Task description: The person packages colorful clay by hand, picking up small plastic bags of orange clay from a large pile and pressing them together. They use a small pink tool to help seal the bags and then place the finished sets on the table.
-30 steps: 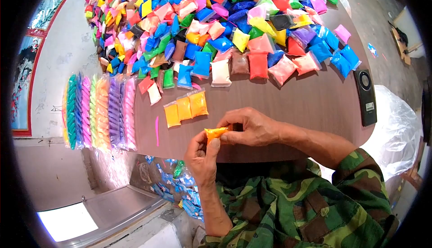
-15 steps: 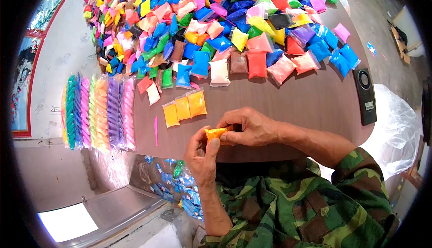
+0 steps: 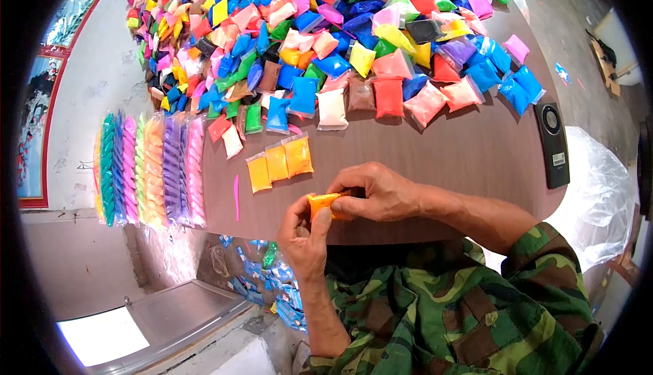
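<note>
Head view: shut on a small orange plastic sachet [image 3: 320,202] from both sides. Fingers [image 3: 322,220] of the left hand [image 3: 304,239] curled closed beneath and behind it; those of the right hand [image 3: 381,191] pinched down over its right end. Held off the surface, just above the near edge of the brown wood-grain counter [image 3: 442,157]. Lay with its long axis roughly left to right, reaching leftward out of the right hand's grip and across the top of the left; gripped by both, so neither nearer. Further out, near but apart, sat a flat row of three orange-yellow sachets [image 3: 280,162]; beyond that, spread a heap of many-coloured sachets [image 3: 326,41]. Against half a second earlier: kept to the same spot, drawn in a little tighter, with less of the left tip poking free.
</note>
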### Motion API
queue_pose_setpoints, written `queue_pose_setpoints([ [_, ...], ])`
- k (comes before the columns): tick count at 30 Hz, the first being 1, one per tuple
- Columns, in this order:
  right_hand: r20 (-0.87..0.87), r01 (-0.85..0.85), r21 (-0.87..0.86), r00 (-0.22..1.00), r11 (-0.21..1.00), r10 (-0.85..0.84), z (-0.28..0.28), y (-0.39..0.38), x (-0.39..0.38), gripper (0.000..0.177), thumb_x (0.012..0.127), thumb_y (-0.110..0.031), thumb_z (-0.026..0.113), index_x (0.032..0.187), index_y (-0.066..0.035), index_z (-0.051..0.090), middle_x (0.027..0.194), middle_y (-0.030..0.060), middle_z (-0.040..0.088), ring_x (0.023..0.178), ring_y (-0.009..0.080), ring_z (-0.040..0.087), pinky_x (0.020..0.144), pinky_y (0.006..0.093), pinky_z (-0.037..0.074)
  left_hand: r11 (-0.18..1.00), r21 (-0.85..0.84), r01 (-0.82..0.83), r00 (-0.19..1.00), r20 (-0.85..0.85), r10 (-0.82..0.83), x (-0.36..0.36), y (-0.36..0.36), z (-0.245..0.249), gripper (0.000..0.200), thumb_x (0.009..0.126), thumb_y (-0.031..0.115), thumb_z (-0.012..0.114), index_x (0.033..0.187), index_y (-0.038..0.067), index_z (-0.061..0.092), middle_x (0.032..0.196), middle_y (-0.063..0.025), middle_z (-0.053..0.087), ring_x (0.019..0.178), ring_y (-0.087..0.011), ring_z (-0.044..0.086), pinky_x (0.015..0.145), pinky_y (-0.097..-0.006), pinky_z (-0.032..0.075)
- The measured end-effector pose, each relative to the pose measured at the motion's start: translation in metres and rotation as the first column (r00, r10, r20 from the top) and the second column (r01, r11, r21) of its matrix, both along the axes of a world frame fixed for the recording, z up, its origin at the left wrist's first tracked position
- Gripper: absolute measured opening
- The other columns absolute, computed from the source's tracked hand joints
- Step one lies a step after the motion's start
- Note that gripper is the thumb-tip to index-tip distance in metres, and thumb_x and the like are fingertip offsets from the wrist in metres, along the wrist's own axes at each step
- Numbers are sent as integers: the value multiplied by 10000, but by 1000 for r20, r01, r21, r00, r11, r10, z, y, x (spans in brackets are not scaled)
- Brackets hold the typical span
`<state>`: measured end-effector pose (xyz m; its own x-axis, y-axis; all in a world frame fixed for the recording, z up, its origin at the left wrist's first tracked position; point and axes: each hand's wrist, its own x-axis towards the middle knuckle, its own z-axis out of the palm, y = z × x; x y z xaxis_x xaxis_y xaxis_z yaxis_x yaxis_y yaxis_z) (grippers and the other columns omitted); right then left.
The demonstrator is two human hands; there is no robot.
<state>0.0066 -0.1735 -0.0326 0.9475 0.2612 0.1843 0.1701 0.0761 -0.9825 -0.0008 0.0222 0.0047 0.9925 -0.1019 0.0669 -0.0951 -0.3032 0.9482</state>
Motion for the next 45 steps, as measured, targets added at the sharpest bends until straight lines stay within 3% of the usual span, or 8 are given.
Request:
queue_pose_setpoints([
  [4, -8, -11, -29, 1000, 1000, 11, 6, 0, 0, 286, 913, -193, 741, 1061, 49, 707, 934, 166, 721, 817, 241, 695, 728, 372, 553, 996, -80, 27, 996, -83, -34, 1, 4, 3, 257, 962, 138, 756, 1119, -48, 674, 1006, -72, 706, 911, -119, 655, 832, -258, 542],
  [15, 9, -12, -8, 1000, 1000, 12, 0, 1, 0, 291, 909, -198, 760, 1051, 49, 705, 935, 171, 720, 818, 246, 697, 735, 369, 560, 999, -36, 1, 997, -77, -4, 0, 0, 4, 272, 942, 164, 768, 1112, -32, 683, 1009, -83, 708, 919, -135, 669, 872, -276, 549],
  [18, -2, -46, -68, 999, 997, 46, 4, 0, 0, 273, 938, -176, 758, 1102, 35, 703, 968, 122, 705, 865, 183, 680, 751, 325, 551, 999, -52, 16, 995, -94, -21, 0, 5, -1, 263, 950, 150, 768, 1108, -38, 674, 995, -72, 711, 888, -117, 666, 832, -252, 547],
  [28, 14, -23, -17, 1000, 1000, 23, 2, 0, 0, 270, 907, -188, 760, 1042, 42, 724, 928, 179, 727, 825, 264, 713, 740, 379, 563, 999, -44, -7, 997, -74, 4, -2, -3, 6, 290, 946, 196, 778, 1118, -19, 688, 985, -67, 705, 907, -136, 655, 877, -276, 536],
  [37, 7, -34, -72, 999, 997, 35, 1, 0, 0, 296, 925, -185, 772, 1101, 43, 705, 941, 137, 715, 842, 199, 691, 749, 332, 559, 993, 120, 16, 999, -52, -10, -1, 5, 2, 245, 950, 201, 777, 1056, -11, 716, 973, -54, 702, 896, -132, 642, 851, -276, 522],
  [40, -32, -26, -5, 999, 1000, 25, 4, 0, -1, 294, 909, -179, 763, 1084, 52, 716, 932, 155, 737, 838, 200, 703, 755, 345, 564, 997, 82, 1, 1000, -19, 0, 0, 4, 0, 228, 948, 168, 778, 1054, -21, 707, 950, -45, 717, 846, -104, 637, 775, -246, 521],
  [43, -69, -13, 47, 998, 999, 16, 1, 0, -1, 280, 915, -167, 758, 1088, 50, 716, 933, 128, 741, 842, 163, 690, 752, 327, 561, 989, -131, -62, 998, -32, 58, -2, -6, -2, 264, 948, 162, 778, 1093, -39, 688, 951, -47, 715, 850, -100, 645, 780, -240, 526],
  [45, -100, -10, 89, 995, 996, 19, 2, 0, 0, 276, 918, -159, 757, 1093, 50, 714, 933, 114, 741, 841, 147, 683, 752, 317, 559, 993, -116, -22, 998, -65, 15, -2, 0, -5, 278, 952, 152, 774, 1119, -47, 676, 969, -52, 714, 866, -103, 655, 797, -238, 533],
])
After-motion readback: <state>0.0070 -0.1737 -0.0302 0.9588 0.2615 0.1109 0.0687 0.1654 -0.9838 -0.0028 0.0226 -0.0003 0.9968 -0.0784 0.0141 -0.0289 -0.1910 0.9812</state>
